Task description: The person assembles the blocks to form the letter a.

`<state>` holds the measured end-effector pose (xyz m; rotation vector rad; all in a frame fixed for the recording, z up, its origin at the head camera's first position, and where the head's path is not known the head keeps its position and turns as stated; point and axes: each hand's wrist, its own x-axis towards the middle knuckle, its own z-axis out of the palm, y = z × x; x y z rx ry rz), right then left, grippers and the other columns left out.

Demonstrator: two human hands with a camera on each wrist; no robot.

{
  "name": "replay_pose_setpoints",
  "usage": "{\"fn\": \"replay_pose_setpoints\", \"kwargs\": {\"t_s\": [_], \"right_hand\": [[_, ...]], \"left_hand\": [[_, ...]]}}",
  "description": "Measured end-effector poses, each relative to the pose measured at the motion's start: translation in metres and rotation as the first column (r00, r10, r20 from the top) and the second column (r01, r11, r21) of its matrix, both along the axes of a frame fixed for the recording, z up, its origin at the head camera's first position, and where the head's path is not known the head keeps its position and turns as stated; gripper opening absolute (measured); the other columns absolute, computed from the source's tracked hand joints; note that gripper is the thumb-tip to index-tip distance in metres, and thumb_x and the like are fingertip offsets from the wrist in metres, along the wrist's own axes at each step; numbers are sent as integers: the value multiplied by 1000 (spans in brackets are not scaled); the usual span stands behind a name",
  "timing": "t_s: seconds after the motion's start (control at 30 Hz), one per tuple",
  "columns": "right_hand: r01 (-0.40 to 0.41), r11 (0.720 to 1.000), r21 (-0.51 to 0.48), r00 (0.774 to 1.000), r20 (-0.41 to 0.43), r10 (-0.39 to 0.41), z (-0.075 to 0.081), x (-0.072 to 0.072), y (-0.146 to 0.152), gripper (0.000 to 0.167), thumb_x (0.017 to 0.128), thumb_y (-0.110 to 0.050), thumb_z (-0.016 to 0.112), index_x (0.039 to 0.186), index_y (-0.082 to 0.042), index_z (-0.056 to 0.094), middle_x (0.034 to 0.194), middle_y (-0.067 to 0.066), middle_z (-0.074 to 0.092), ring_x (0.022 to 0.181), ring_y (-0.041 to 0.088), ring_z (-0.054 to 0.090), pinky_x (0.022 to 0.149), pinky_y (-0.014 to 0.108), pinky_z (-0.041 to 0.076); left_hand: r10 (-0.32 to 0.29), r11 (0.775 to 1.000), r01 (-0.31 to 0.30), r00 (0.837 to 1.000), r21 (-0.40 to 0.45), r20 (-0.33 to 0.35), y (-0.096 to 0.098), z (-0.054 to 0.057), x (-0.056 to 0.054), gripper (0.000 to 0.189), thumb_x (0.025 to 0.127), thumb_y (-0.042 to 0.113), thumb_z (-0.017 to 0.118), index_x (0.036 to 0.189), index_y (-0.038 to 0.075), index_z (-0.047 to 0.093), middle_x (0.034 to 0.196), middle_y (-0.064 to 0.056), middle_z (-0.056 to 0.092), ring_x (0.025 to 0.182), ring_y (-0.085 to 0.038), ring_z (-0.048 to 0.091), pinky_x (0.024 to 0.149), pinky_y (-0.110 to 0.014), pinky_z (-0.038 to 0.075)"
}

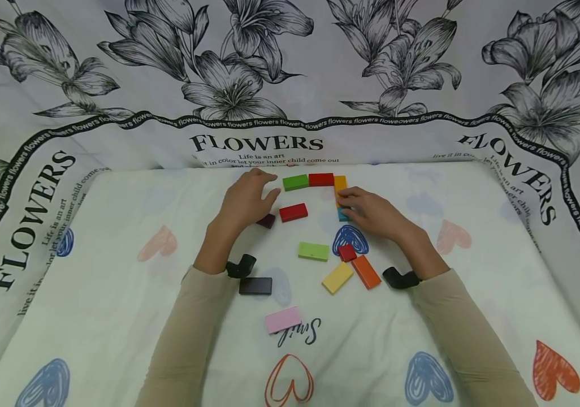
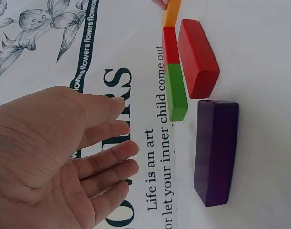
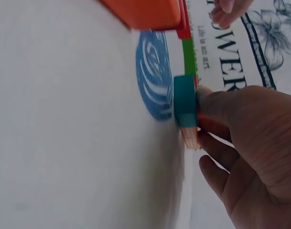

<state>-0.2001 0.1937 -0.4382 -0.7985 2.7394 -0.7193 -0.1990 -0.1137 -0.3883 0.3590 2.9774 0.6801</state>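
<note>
My right hand [image 1: 371, 213] is at the right end of a row of blocks and pinches a teal block [image 3: 185, 100] by its edge. The fingers partly cover that block and the orange-yellow block [image 1: 340, 183] it adjoins. How the far fingertips lie is partly hidden. A red block [image 1: 321, 180] and a green block [image 1: 295, 182] continue the row to the left. My left hand [image 2: 54, 157] holds nothing, its fingers loosely extended left of the green block. Beneath it lies a dark purple block [image 2: 217, 152], and another red block [image 1: 293, 212] lies to its right.
Nearer to me lie a lime block [image 1: 313, 251], a small red cube [image 1: 347, 252], an orange block [image 1: 366, 272], a yellow block [image 1: 337, 278], a dark grey block [image 1: 255, 286] and a pink block [image 1: 283, 320]. A printed white cloth [image 1: 117, 316] covers the table.
</note>
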Motion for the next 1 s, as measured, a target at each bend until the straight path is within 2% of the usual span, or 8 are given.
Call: {"fn": "replay_pose_setpoints", "kwargs": {"t_s": [0.13,0.33,0.47,0.57,0.77,1.0], "right_hand": [[0,1000,-7,1000,-15,0,-1,1,5,43,105,-17,65,146,-2,61,156,19,56,148,39,51,122,57,44],[12,999,-40,1000,4,-12,-2,0,8,45,106,-18,65,147,-3,60,157,17,55,149,37,50,123,55,43],[35,999,-39,999,7,-35,1,-2,9,45,106,-19,65,148,-3,60,158,16,55,150,36,50,125,55,41],[51,998,-40,999,11,-50,4,-4,10,45,105,-19,66,147,-3,61,157,15,55,150,35,50,125,54,41],[36,998,-58,999,15,-35,4,-9,7,46,106,-19,66,148,-3,60,158,14,55,150,34,49,126,53,40],[31,998,-50,998,57,-28,-1,-7,2,46,106,-20,66,148,-5,60,158,14,55,151,35,48,126,54,40]], "left_hand": [[-42,999,42,999,4,5,5,2,10,43,105,27,64,143,7,66,146,-17,63,137,-35,59,110,-54,55],[-128,992,129,992,-8,12,19,6,19,43,105,27,65,143,7,66,142,-15,65,135,-32,60,113,-50,54],[-208,978,208,978,-13,20,31,8,23,43,104,27,68,142,8,67,141,-13,66,132,-29,61,113,-46,54],[-245,969,245,969,-14,35,39,7,27,42,103,27,68,141,9,68,140,-10,68,130,-27,62,113,-43,54],[-250,967,253,965,-36,81,47,1,40,44,104,31,68,144,13,66,145,-7,66,138,-25,60,118,-45,52],[-261,963,266,958,-37,118,50,-14,61,46,102,33,71,143,13,66,145,-7,67,140,-25,60,116,-45,53]]}}
